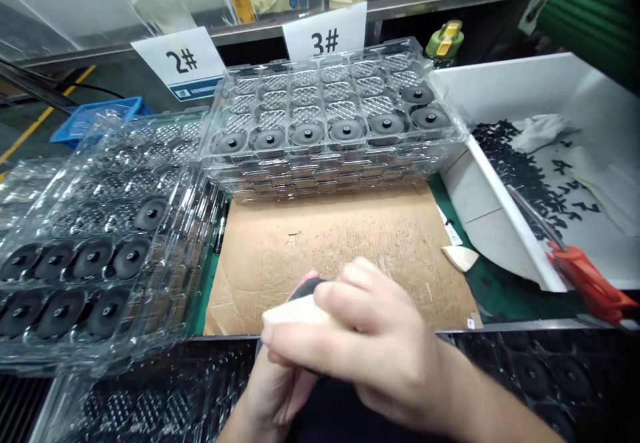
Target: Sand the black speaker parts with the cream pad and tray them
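Observation:
Low over the front of a cardboard sheet [330,236], my two hands come together. My right hand [380,343], slightly blurred, is closed on a cream-coloured block [295,313], perhaps like the cream wedge lying on the bench. Behind and under the block shows the edge of a black round part [306,288]. My left hand [277,383] grips this part from below, its fingers mostly hidden by my right hand. Block and part appear to touch; the contact itself is covered.
Clear plastic trays [320,163] with black round parts stand stacked behind the cardboard; more trays [150,283] are at left. On the right are a white bin [505,223] of black scraps, an orange-handled screwdriver [585,276] and a cream wedge [460,258].

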Available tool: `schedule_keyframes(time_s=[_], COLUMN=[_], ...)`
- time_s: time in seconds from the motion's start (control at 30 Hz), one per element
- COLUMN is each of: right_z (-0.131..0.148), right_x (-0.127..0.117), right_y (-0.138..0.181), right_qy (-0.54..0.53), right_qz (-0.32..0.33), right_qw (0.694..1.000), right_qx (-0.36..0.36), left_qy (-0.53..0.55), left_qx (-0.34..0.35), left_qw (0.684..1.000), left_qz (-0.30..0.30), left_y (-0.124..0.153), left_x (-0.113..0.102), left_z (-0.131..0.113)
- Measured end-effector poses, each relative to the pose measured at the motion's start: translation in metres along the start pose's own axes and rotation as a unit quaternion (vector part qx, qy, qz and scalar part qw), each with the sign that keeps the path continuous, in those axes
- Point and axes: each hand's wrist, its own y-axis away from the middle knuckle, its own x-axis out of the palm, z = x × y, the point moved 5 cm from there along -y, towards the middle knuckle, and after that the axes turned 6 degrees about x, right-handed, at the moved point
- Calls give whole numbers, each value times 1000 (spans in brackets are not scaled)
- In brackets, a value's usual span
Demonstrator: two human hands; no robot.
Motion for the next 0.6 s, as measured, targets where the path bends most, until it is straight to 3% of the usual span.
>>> schedule_keyframes(time_s=[0.07, 0.13, 0.2, 0.27, 0.37, 0.43, 0.5, 0.6], right_z=[-19, -49, -76, -93, -107, -110, -108, -83], right_x=[-3, -4, 3, 22, 56, 63, 51, 10], right_y=[-4, 5, 27, 55, 93, 106, 106, 84], right_qy=[-79, -101, -95, -115, -139, -130, -113, -69], right_qz=[1, -31, -50, -20, 59, 85, 63, -34], right_qw=[996, 981, 956, 938, 924, 918, 917, 936], right_qx=[40, 165, 272, 325, 352, 365, 378, 342], left_qy=[5, 14, 31, 42, 45, 43, 37, 28], left_qx=[-2, -3, -11, -14, -28, -37, -45, -53], left_qw=[999, 998, 997, 996, 995, 995, 995, 995], left_qz=[34, 61, 70, 76, 80, 80, 81, 83], left_y=[0, 1, 2, 2, 1, 0, -2, -3], left_x=[3, 1, -5, -9, -11, -9, -5, 0], left_z=[-1, -3, -5, -7, -6, -5, -3, 2])
